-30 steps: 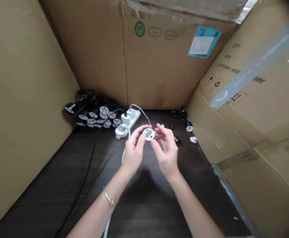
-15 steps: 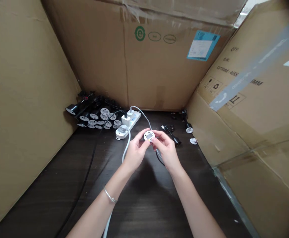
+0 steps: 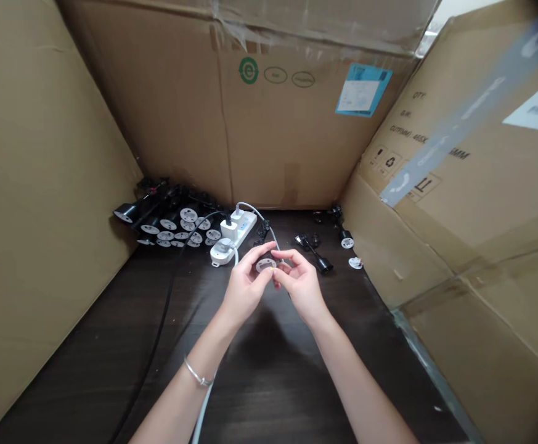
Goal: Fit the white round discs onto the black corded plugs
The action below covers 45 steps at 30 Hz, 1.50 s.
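Between my hands is a black flared device with a round white end plate [image 3: 265,266], the white face tilted towards me. My left hand [image 3: 244,283] is closed around its left side, fingers behind and thumb at the plate's lower edge. My right hand [image 3: 300,282] pinches it from the right, its thumb tip meeting the left thumb. A tiny yellow spot shows at the thumb tips; I cannot tell what it is. The device's thin dark stem [image 3: 262,230] appears to stick up behind my fingers. Just beyond my left hand lies a white power strip [image 3: 245,229] with plugs in it.
Several similar black devices [image 3: 169,223] are piled at the left back. On the right lie another black device [image 3: 315,254], one by the wall [image 3: 345,239] and a loose white disc [image 3: 355,263]. Cardboard walls [image 3: 269,142] enclose the dark tabletop [image 3: 269,394]; a black cable [image 3: 162,320] crosses its left side.
The device has tilted in my hands: its white plate faces lower and its dark stem now shows behind. My hands have shifted slightly left and down in view. The camera view has shifted a little.
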{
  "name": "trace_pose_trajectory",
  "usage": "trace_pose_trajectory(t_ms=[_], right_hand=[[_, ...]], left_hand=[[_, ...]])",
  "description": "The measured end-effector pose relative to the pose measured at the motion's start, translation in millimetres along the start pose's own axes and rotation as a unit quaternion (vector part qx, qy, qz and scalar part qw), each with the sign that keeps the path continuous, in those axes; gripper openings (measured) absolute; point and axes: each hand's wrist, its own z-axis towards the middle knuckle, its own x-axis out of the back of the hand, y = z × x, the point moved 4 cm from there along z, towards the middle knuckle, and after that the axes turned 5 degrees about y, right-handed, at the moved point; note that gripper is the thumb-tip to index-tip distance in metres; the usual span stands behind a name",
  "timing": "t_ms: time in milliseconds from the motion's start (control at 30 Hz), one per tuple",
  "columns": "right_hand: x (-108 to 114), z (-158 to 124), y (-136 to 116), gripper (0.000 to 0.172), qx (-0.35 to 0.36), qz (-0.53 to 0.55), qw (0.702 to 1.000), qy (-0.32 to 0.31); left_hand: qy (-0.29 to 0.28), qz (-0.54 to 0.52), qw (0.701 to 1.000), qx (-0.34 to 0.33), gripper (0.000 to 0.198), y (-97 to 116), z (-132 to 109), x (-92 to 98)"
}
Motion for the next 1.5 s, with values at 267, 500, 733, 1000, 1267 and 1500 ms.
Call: trace_pose_trajectory(t_ms=[267,500,733,1000,1267,1500], right_hand=[[2,0,-5,0.030,0.012,-0.011,0.999,-0.044],[-10,-9,-4,0.021,0.062,-0.015,0.998,0.004],[-8,-15,2,0.016,0.094,-0.052,0.991,0.074],[-6,-10,-6,0.017,0.068,-0.027,0.995,0.065],[-8,-19,0,0.010,0.108,-0.099,0.984,0.099],[-8,-25,-5,0.012,0.152,-0.089,0.976,0.126]], left_hand=[[0.033,0.017,0.999,-0.008,0.033,0,2,4.4],[0.086,0.003,0.996,-0.012,0.027,-3,-2,7.5],[0.097,-0.036,0.994,0.027,0.026,-13,-4,3.9],[0.044,-0.087,0.994,0.047,0.035,-14,0,2.0],[0.085,0.045,0.994,-0.053,0.022,-2,-8,0.7],[0.071,0.088,0.990,-0.082,0.027,10,-10,-2.8]])
